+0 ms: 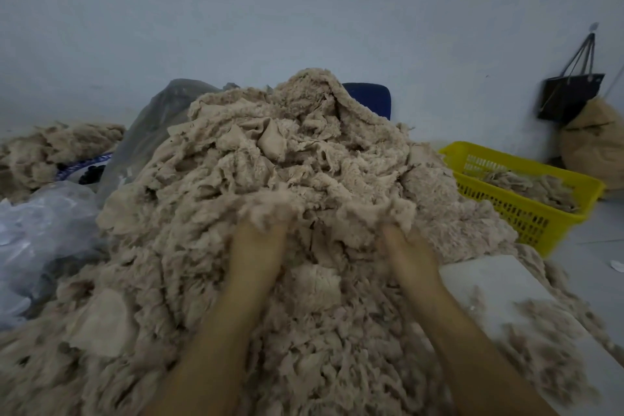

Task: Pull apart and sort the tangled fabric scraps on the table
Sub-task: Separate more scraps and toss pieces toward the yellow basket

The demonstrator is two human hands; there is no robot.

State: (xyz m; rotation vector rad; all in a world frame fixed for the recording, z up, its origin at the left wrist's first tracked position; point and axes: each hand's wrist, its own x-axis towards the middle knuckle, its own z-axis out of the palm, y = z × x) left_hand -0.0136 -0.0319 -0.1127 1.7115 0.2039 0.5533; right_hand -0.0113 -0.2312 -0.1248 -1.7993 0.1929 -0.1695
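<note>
My left hand (258, 246) and right hand (407, 252) sink into the heaped beige fabric scraps (270, 159) on the table (489, 284), fingers buried, grip impossible to tell. Few scraps fill the yellow basket (526, 216); most sorting seemingly remains.

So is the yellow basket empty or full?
Partly full. The yellow basket has beige fabric scraps lying low inside, below its rim, with bare yellow wall showing above them.
</note>
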